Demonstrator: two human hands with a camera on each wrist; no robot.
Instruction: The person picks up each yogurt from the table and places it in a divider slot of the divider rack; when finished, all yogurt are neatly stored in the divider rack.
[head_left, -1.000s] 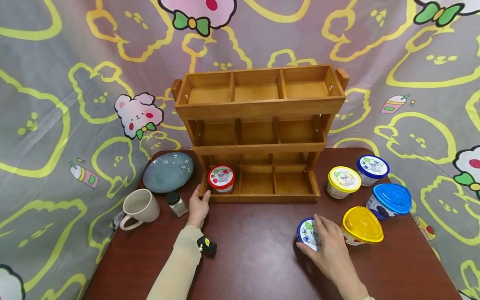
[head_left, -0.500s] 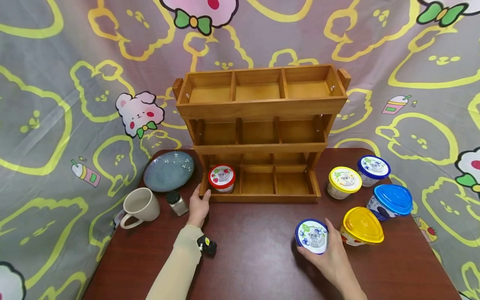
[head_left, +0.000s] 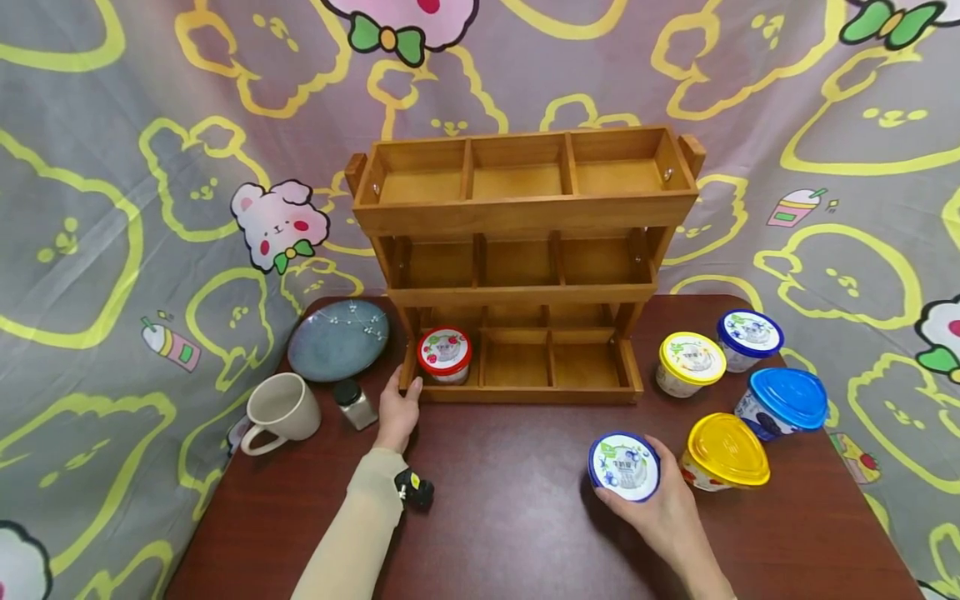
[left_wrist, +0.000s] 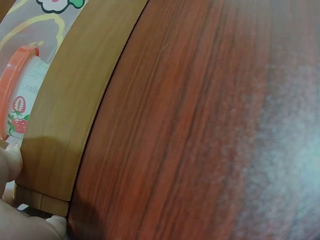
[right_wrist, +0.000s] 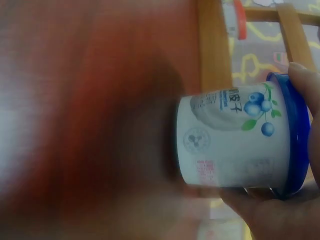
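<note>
My right hand (head_left: 667,508) holds a round white tub (head_left: 624,467) with a dark blue lid by its sides. Blueberries are printed on the tub's wall (right_wrist: 235,135) in the right wrist view, and its base appears lifted off the table. With thumb and fingers, my left hand (head_left: 397,414) grips the lower front left corner of a three-tier wooden shelf rack (head_left: 525,398). Close by that hand, a red-lidded tub (head_left: 444,354) with strawberries sits in the bottom tier's left compartment. In the left wrist view the thumb (left_wrist: 10,162) lies against the front board (left_wrist: 65,110).
At right stand a yellow-lidded round tub (head_left: 690,364), another dark-blue-lidded tub (head_left: 748,337), a light-blue-lidded tub (head_left: 783,402) and a yellow oval-lidded tub (head_left: 723,452). Left are a blue-grey plate (head_left: 339,340), a beige mug (head_left: 282,412) and a black-capped jar (head_left: 355,404). Patterned cloth (head_left: 187,283) hangs behind.
My right hand has raised the blue-lidded tub slightly, and its lid is now more exposed and tilted towards the head camera. My left hand has stayed at the rack's corner.
</note>
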